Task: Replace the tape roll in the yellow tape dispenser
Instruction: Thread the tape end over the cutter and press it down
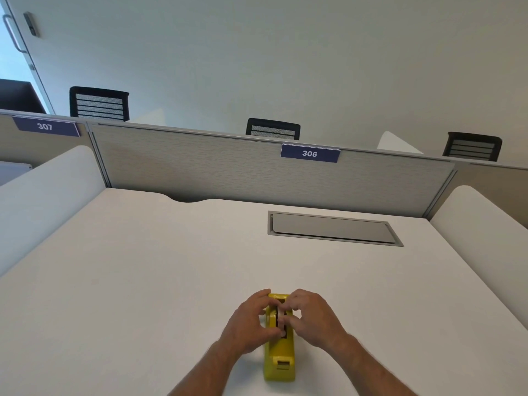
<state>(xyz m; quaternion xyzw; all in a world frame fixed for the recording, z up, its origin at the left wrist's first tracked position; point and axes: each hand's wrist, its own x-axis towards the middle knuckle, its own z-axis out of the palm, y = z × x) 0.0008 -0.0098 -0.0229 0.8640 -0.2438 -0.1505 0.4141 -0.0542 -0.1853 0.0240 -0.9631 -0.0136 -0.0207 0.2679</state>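
A yellow tape dispenser (279,354) stands on the white desk (160,281) near its front edge, its cutter end toward me. My left hand (248,324) grips the dispenser's left side with the fingers curled over the top. From the right, my right hand (313,315) reaches in with its fingertips in the roll slot, pinching something pale there. The tape roll (281,312) is mostly hidden by my fingers, so I cannot tell how it sits.
A grey cable hatch (331,228) lies flush in the desk at the back right. Partition panels labelled 306 (310,153) and 307 close the back; white side dividers (48,195) flank the desk. Black chairs (100,104) stand beyond.
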